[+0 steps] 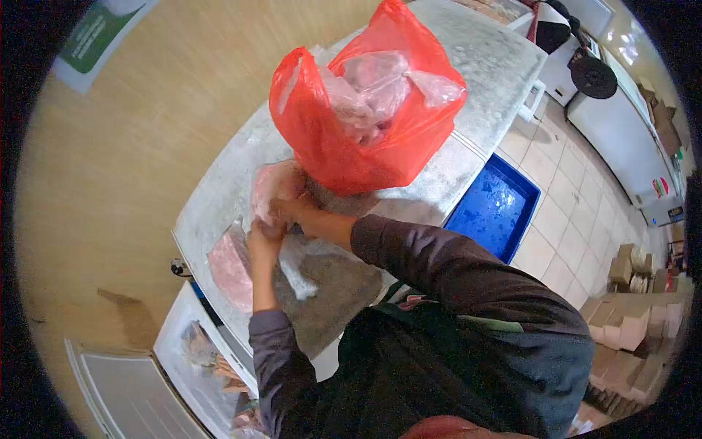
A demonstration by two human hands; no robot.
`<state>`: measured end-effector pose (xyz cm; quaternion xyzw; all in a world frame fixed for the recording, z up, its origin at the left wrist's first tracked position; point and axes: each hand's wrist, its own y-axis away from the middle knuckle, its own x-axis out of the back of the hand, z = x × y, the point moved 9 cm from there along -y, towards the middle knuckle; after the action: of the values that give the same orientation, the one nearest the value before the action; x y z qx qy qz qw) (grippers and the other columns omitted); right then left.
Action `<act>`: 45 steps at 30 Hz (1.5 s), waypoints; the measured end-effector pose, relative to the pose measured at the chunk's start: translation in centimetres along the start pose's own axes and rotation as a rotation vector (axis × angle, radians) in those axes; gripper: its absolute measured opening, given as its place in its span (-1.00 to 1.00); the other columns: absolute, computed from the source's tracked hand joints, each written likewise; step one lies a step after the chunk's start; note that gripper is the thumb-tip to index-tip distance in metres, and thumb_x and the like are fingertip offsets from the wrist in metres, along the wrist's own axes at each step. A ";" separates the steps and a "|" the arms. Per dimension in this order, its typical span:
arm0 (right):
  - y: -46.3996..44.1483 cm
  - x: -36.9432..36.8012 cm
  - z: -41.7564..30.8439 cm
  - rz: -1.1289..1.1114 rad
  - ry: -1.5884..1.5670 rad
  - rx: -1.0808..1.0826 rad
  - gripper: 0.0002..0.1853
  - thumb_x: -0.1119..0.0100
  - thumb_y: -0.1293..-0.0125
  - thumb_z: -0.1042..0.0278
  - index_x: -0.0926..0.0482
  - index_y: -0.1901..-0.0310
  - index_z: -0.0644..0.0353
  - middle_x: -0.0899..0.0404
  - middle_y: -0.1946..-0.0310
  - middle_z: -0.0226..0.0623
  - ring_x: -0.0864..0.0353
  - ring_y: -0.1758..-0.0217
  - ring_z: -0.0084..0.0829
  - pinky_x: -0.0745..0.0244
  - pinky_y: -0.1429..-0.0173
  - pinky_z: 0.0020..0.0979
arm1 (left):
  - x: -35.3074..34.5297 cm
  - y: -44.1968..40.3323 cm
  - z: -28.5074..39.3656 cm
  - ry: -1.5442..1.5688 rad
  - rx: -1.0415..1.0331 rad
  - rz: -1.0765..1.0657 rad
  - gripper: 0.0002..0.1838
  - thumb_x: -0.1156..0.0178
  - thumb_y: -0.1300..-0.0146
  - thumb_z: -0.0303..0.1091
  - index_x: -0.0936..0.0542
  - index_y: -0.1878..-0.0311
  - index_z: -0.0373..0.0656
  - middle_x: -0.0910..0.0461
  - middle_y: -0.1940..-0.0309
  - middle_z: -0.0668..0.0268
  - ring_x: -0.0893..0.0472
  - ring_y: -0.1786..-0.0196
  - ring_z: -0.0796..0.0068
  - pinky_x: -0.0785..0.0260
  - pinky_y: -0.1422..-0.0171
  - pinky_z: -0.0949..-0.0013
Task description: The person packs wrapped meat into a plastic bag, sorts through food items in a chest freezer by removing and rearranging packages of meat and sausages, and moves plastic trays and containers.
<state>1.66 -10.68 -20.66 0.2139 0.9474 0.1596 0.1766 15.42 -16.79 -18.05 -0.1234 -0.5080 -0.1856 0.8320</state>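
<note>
My left hand (266, 233) and my right hand (294, 209) are close together at the near end of a clear plastic bag of pink, meat-like contents (272, 180). Both look closed on the bag's plastic, though the fingertips are partly hidden. Left of my left wrist lies a second bag of pink contents (231, 268), flat on the white worktop (208, 201). Between my forearms is a crumpled strip of clear plastic (296, 272). Just beyond my hands stands a red carrier bag (365, 157), holding several clear bags of pinkish pieces (373, 91).
An open chest freezer (212, 358) with bagged goods is at the lower left. A blue tray (493, 208) sits below the worktop's right side. White freezers (614, 139) and cardboard boxes (621, 322) line the tiled floor at the right. A wooden wall (139, 161) borders the left.
</note>
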 end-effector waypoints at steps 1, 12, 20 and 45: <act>-0.1 -0.3 0.5 -0.045 -0.039 -0.042 -0.05 -0.43 0.17 0.06 -0.14 -0.21 0.29 -0.31 -0.11 -0.12 -0.38 -0.09 -0.35 -0.34 -0.13 -0.35 | 0.3 1.0 0.2 0.071 -0.014 0.026 -0.31 -0.28 0.05 0.03 -0.42 0.09 -0.47 -0.52 0.25 -0.22 -0.54 0.11 -0.10 -0.39 0.05 0.13; 6.2 -0.4 -1.7 -0.344 0.573 0.404 -0.47 -0.30 -0.01 0.13 -0.45 0.04 0.29 -0.52 0.14 -0.06 -0.52 0.11 -0.27 -0.43 0.08 -0.28 | -0.2 6.0 -1.2 0.236 -0.122 -0.012 -0.70 0.11 -0.30 -0.25 -0.49 0.29 -0.32 -0.54 0.33 0.03 -0.53 0.23 0.16 -0.33 0.14 0.24; 23.1 10.1 -25.2 0.180 0.754 1.219 -0.75 -0.19 -0.04 0.42 -0.49 0.20 0.24 -0.48 0.32 -0.23 -0.51 0.28 -0.29 -0.42 0.26 -0.38 | 8.6 8.6 1.5 0.798 0.027 0.324 -0.69 0.05 -0.34 -0.20 -0.47 0.07 -0.25 -0.47 0.15 0.28 -0.42 0.08 0.44 -0.25 -0.06 0.39; 13.6 29.0 -29.9 -0.024 0.080 0.682 -0.86 -0.03 -0.23 0.32 -0.47 0.35 0.20 -0.44 0.55 -0.46 -0.39 0.49 -0.62 -0.33 0.37 -0.57 | 28.9 3.2 23.4 1.193 -0.466 0.644 -0.70 -0.04 -0.20 -0.23 -0.44 0.07 -0.19 -0.49 0.34 0.20 -0.50 0.28 0.36 -0.42 0.27 0.37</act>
<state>-30.16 7.57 3.27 0.2430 0.9548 -0.1604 0.0596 10.12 -9.96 18.26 -0.3194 0.1482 -0.0703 0.9333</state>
